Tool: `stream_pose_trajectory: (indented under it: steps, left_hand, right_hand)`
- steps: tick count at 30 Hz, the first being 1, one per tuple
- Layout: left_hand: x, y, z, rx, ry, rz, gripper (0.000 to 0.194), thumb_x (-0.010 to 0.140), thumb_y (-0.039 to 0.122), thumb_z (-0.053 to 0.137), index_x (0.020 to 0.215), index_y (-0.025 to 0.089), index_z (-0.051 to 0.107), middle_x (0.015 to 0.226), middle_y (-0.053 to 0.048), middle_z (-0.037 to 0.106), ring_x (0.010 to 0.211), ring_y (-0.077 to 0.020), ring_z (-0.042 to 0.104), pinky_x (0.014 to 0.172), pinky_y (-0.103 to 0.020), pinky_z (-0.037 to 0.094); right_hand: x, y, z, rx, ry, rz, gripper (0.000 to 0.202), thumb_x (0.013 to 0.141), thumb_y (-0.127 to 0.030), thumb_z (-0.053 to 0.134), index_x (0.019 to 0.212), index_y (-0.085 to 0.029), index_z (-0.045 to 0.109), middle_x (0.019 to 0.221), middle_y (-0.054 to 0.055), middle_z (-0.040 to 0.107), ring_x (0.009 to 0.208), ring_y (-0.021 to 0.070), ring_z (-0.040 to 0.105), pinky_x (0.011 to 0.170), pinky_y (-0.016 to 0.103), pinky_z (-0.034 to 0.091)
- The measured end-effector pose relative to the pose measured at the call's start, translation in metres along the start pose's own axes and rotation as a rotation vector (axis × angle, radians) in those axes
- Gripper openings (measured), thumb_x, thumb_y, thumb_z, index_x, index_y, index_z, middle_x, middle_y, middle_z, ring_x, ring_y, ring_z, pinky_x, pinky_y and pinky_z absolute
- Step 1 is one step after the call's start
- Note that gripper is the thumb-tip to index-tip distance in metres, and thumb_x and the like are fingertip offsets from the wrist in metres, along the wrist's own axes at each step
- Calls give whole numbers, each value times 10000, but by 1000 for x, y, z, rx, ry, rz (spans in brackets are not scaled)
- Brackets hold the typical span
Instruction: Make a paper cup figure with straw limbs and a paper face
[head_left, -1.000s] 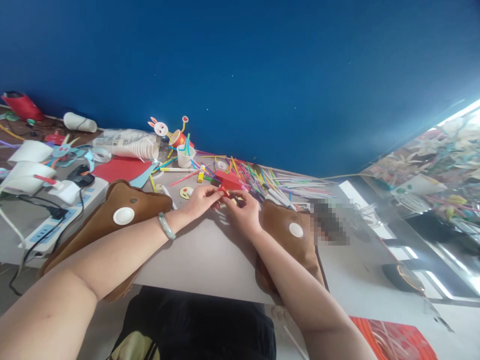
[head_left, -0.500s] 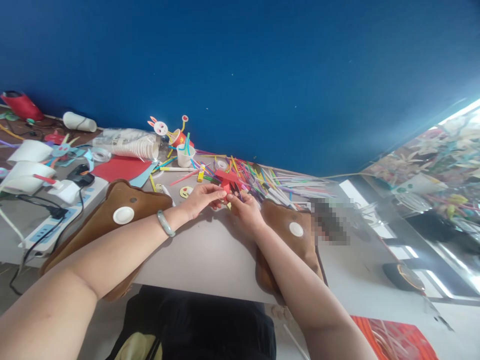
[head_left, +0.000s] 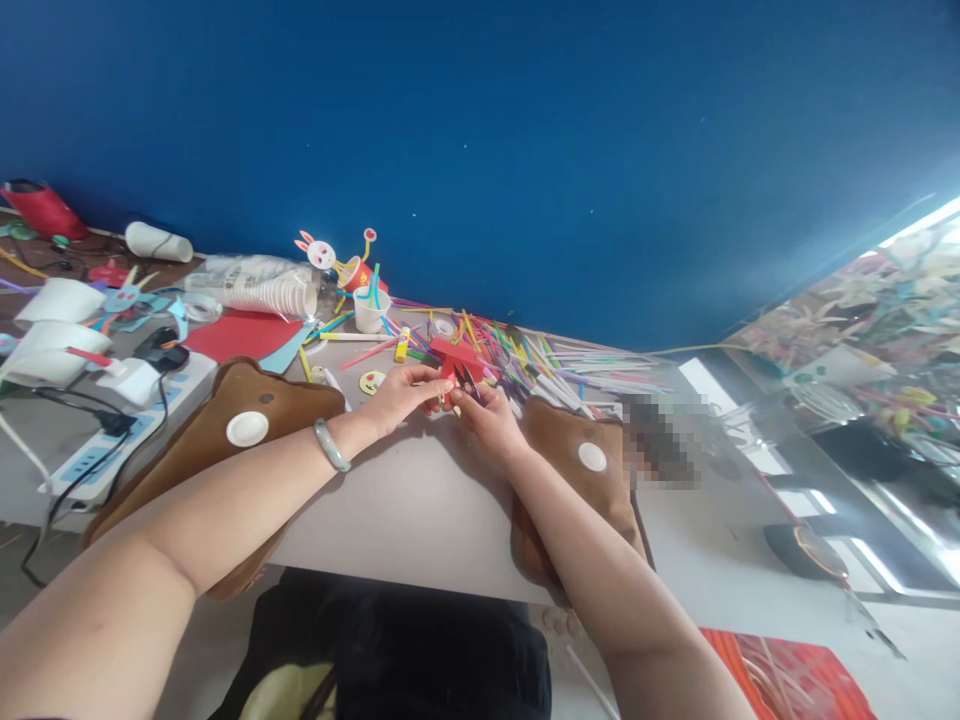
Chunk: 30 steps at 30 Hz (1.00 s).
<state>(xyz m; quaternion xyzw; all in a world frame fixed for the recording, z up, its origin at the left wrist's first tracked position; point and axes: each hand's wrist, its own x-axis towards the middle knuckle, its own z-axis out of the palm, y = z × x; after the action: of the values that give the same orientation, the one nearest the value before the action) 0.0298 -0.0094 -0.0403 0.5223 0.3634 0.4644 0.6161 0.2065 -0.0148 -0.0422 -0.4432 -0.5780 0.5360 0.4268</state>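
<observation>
My left hand (head_left: 409, 396) pinches a piece of red paper (head_left: 457, 354) above the table's middle. Against it, my right hand (head_left: 491, 418) is closed on small dark scissors (head_left: 466, 379), their blades apart at the paper. Fingers cover the scissors' handles, and both hands nearly touch. Left of the hands lies a round yellow face cutout (head_left: 371, 383). A yellow glue stick (head_left: 403, 346) stands just behind it.
Colourful straws (head_left: 517, 350) are heaped behind my hands. Brown cushions (head_left: 202, 450) lie under both forearms. On the left are a power strip (head_left: 150, 435), red paper sheets (head_left: 244, 338) and stacked paper cups (head_left: 274, 298). A white cup (head_left: 370, 312) holds straws.
The scissors' blades look spread a little wider and have shifted slightly left at the red paper. Both arms stay almost where they were.
</observation>
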Motion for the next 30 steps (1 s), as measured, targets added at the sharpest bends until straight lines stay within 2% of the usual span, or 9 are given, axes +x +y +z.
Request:
stream_pose_trajectory:
  steps: [4, 8, 15, 20, 30]
  left_hand:
    - [-1, -2, 0, 104, 55, 44, 375, 771, 518, 760, 809, 147, 724, 689, -26, 670, 613, -117, 566, 598, -251, 453]
    - [0, -5, -1, 102, 97, 56, 374, 778, 528, 738, 758, 156, 704, 622, -18, 646, 587, -119, 552, 599, -252, 455]
    - [0, -5, -2, 135, 74, 60, 337, 788, 494, 737, 761, 160, 701, 634, -9, 643, 586, -115, 540, 588, -247, 434]
    - [-1, -3, 0, 137, 74, 65, 353, 793, 506, 725, 743, 158, 703, 622, -11, 640, 588, -117, 542, 604, -251, 438]
    - [-1, -4, 1, 127, 71, 62, 253, 815, 403, 687, 760, 156, 694, 619, -4, 630, 595, -117, 553, 615, -250, 445]
  right_hand:
    - [0, 1, -1, -56, 14, 0, 371, 756, -553, 721, 678, -198, 651, 483, -62, 385, 468, 88, 270, 449, 254, 211]
    - [0, 1, -1, -79, 5, 4, 359, 757, -541, 720, 677, -193, 678, 483, -55, 415, 463, 88, 287, 453, 253, 241]
    - [-3, -4, 3, -31, 23, 24, 361, 747, -532, 741, 671, -192, 647, 479, -57, 433, 457, 84, 305, 438, 242, 277]
    - [-3, -4, 4, -33, 52, 36, 338, 709, -509, 774, 692, -193, 655, 500, -41, 497, 468, 96, 375, 441, 245, 294]
    - [-4, -7, 6, -11, 47, 53, 290, 694, -452, 786, 699, -192, 657, 512, -43, 512, 461, 91, 398, 434, 239, 318]
